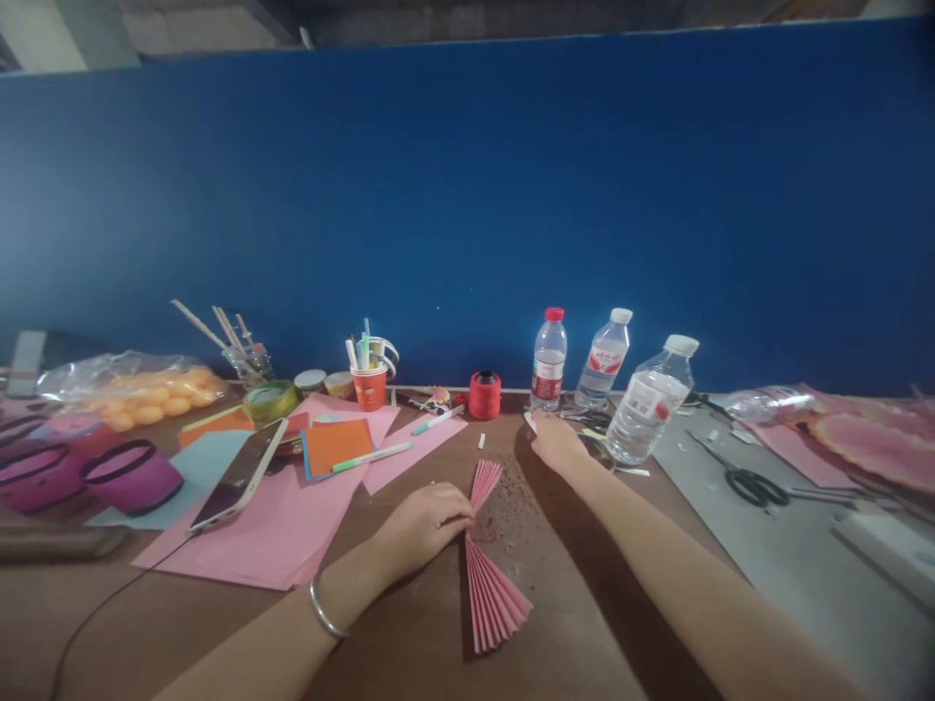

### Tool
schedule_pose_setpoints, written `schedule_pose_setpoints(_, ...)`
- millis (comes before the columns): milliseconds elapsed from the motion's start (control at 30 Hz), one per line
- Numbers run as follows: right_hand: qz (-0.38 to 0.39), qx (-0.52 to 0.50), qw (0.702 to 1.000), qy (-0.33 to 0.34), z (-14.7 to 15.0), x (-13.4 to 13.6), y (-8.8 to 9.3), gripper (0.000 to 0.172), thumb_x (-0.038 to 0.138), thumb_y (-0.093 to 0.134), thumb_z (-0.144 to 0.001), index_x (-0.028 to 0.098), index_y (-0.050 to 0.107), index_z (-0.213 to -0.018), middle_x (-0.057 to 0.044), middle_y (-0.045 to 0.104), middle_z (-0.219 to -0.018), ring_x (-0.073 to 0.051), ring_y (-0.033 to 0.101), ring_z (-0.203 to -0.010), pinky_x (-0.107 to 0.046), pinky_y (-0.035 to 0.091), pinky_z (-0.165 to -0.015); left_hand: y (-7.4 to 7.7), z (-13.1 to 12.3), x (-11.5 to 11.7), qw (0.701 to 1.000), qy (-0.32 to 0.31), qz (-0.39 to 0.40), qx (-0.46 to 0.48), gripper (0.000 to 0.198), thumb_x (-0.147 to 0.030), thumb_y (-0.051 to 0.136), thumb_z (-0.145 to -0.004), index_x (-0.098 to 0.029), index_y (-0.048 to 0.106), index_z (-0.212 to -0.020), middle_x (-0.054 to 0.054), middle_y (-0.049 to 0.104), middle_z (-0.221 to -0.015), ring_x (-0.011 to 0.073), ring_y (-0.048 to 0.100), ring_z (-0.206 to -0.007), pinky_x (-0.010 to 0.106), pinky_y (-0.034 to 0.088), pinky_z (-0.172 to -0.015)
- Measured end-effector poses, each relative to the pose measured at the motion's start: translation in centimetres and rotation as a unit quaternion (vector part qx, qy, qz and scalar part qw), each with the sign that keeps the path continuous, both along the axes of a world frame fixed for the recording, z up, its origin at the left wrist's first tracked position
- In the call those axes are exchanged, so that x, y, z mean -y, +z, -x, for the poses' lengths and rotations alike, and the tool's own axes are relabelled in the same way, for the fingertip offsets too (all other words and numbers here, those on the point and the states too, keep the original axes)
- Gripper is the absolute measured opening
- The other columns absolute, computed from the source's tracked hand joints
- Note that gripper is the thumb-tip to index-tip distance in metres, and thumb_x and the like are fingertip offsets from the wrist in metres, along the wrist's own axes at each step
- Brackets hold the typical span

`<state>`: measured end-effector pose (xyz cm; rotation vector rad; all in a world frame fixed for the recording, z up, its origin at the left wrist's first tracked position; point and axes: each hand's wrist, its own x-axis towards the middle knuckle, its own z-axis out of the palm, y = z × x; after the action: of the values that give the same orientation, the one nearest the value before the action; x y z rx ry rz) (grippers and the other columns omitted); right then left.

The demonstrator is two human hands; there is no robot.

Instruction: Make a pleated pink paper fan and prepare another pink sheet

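Note:
My left hand [430,521] is closed on the narrow middle of a pleated pink paper fan [495,599]. Its folds spread out at both ends, wider toward me. My right hand [556,444] reaches farther forward over the table, near the water bottles, with its fingers pinched together. A small white piece [530,423] shows at its fingertips; I cannot make out what it is. Just left of that hand stands a spool of red thread [485,397]. A white scrap [481,441] lies between the spool and the fan.
Three water bottles [650,401] stand at the back right, with black scissors [752,485] on the grey surface beyond. On the left are pink paper sheets [292,531], a phone [241,477] and a red cup [370,388] of pens. Dark crumbs lie beside the fan.

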<state>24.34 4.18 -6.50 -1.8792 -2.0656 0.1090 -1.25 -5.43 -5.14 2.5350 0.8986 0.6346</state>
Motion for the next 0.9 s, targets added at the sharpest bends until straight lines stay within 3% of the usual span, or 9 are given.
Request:
schedule_pose_setpoints(133,-0.006,-0.001,1.0,0.029,-0.6,1.4,1.5,0.037,0.01,0.049,-0.077,0.01,0.052,-0.114,-0.016,0.066,-0.094,-0.026,0.062,-0.087,-0.033,0.043,-0.073,0.2,-0.1,0.3,1.0,0.02,0.023,-0.005,0.018,-0.023,0.048,-0.09,-0.021,0.066,-0.09,0.002,0.067,-0.09,0.0162,0.059,-0.086,0.027,0.041,-0.081)
schedule_pose_setpoints(300,-0.026,-0.027,0.993,0.116,-2.7,5.0,1.8,0.049,0.007,0.041,-0.078,0.018,0.043,-0.126,-0.006,0.064,-0.107,-0.018,0.062,-0.089,-0.028,0.044,-0.078,0.5,-0.2,0.4,0.996,0.057,0.062,0.009,0.019,-0.027,0.046,-0.091,-0.022,0.064,-0.087,-0.001,0.067,-0.085,0.015,0.06,-0.079,0.024,0.041,-0.073)
schedule_pose_setpoints(367,-0.071,-0.047,0.975,0.207,-3.6,6.2,1.1,0.049,0.005,0.039,-0.076,0.019,0.048,-0.122,-0.007,0.063,-0.113,-0.018,0.061,-0.095,-0.029,0.044,-0.082,0.6,-0.3,0.3,0.995,0.068,0.076,0.015,0.02,-0.028,0.046,-0.091,-0.022,0.063,-0.084,-0.002,0.067,-0.081,0.0142,0.061,-0.077,0.023,0.041,-0.071)
schedule_pose_setpoints(467,-0.107,-0.039,0.945,0.307,-4.4,7.6,0.3,0.044,0.004,0.038,-0.078,0.02,0.056,-0.115,-0.006,0.066,-0.105,-0.016,0.06,-0.092,-0.028,0.044,-0.081,0.7,-0.4,0.3,0.993,0.079,0.09,0.017,0.021,-0.031,0.047,-0.091,-0.022,0.064,-0.082,-0.003,0.067,-0.078,0.0137,0.061,-0.074,0.022,0.04,-0.069)
schedule_pose_setpoints(633,-0.124,0.061,0.89,0.434,-3.6,8.9,1.1,0.043,0.011,0.04,-0.082,0.018,0.054,-0.122,-0.007,0.064,-0.086,-0.017,0.056,-0.078,-0.029,0.042,-0.068,0.6,-0.5,0.1,0.991,0.088,0.097,0.01,0.022,-0.033,0.048,-0.091,-0.021,0.064,-0.081,-0.004,0.067,-0.077,0.013,0.06,-0.073,0.022,0.04,-0.068)
schedule_pose_setpoints(900,-0.111,0.183,0.871,0.441,-2.0,10.6,2.0,0.041,0.019,0.044,-0.09,0.03,0.046,-0.13,-0.001,0.057,-0.077,-0.012,0.05,-0.061,-0.026,0.028,-0.052,0.9,-0.2,-0.2,0.995,0.081,0.062,-0.014,0.024,-0.029,0.044,-0.092,-0.02,0.064,-0.082,0.001,0.066,-0.08,0.0156,0.059,-0.077,0.026,0.041,-0.073)
